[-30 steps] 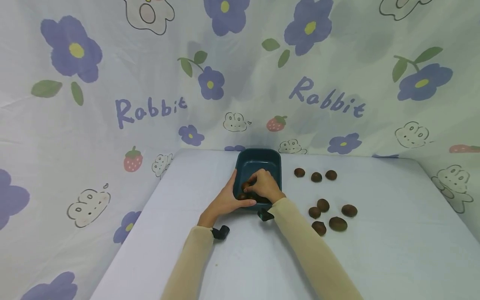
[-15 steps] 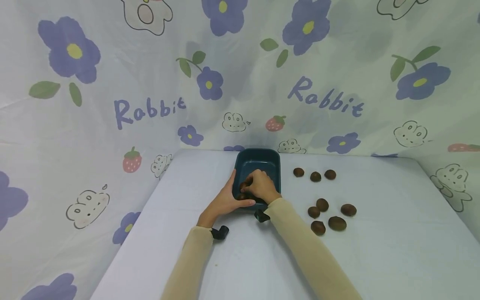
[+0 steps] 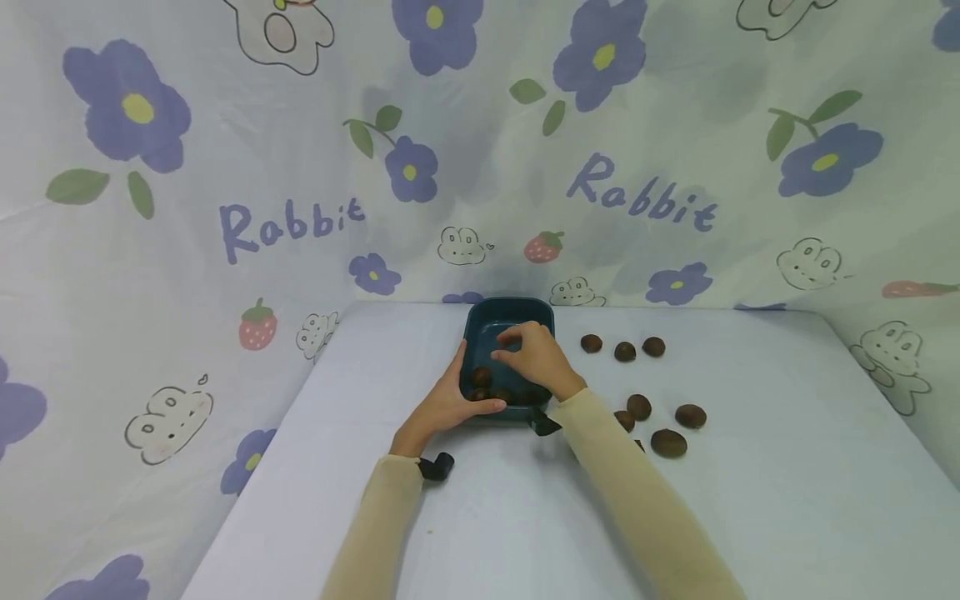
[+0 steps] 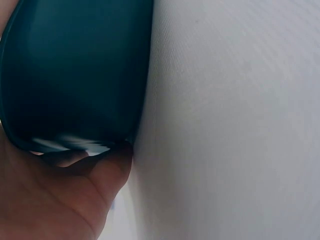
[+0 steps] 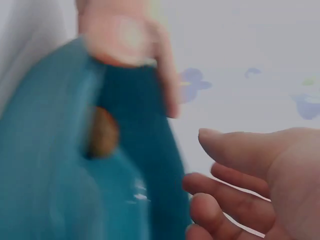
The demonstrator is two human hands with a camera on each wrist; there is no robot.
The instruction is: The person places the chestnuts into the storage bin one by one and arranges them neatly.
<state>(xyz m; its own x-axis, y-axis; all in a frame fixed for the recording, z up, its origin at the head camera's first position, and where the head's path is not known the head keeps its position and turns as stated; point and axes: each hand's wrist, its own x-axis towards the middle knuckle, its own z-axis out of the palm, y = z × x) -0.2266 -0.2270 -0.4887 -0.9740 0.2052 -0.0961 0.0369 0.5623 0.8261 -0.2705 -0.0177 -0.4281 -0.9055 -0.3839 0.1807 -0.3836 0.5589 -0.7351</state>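
Observation:
A deep teal dish point(image 3: 493, 327) with rounded corners stands on the white table, and several brown chestnuts point(image 3: 482, 377) lie at its near end. My left hand point(image 3: 447, 404) grips the dish's near left corner, thumb along the front and fingers on the left side. The left wrist view catches this hand point(image 4: 65, 200) against the dish's outer wall point(image 4: 75, 65). Over the dish, my right hand point(image 3: 542, 357) has its fingers loosely bent with nothing between them. The right wrist view shows a gap between thumb and fingers of that hand point(image 5: 270, 175); one chestnut point(image 5: 103, 132) is visible inside the dish.
Right of the dish, a row of three chestnuts point(image 3: 625, 352) lies toward the back. Several more chestnuts point(image 3: 669, 443) are nearer, some partly behind the right sleeve point(image 3: 637, 492). A patterned cloth point(image 3: 480, 167) hangs behind the table.
My right hand has let go of a chestnut in the dish and risen slightly to the right, its fingers spread apart. My left hand keeps its grip on the dish.

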